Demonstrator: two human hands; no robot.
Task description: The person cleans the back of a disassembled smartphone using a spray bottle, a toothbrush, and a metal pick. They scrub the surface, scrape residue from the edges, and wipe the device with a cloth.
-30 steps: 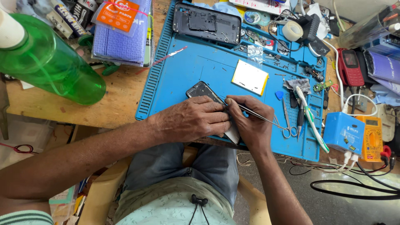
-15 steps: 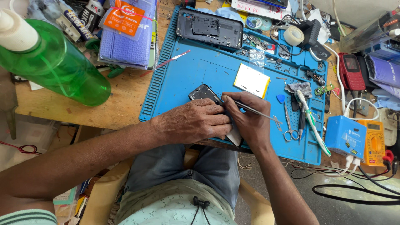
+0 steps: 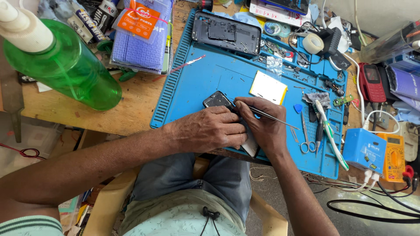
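Your left hand (image 3: 210, 131) lies flat and closed over a small dark phone (image 3: 216, 99), pinning it to the ribbed blue mat (image 3: 210, 74); only the phone's glossy far corner shows past your knuckles. Your right hand (image 3: 262, 126) is pinched shut on thin steel tweezers (image 3: 271, 116), their tip at the phone's edge just beside your left fingers. The hands touch each other near the mat's front edge, which overhangs your lap. To the right, scissors (image 3: 305, 140) and a white-handled brush (image 3: 330, 135) lie close, so room there is tight. A yellow-edged white card (image 3: 267, 87) sits just beyond the tweezers. The smooth mat left of the phone is open. A green plastic bottle (image 3: 65, 65) stands well apart on the wooden table (image 3: 131, 105).
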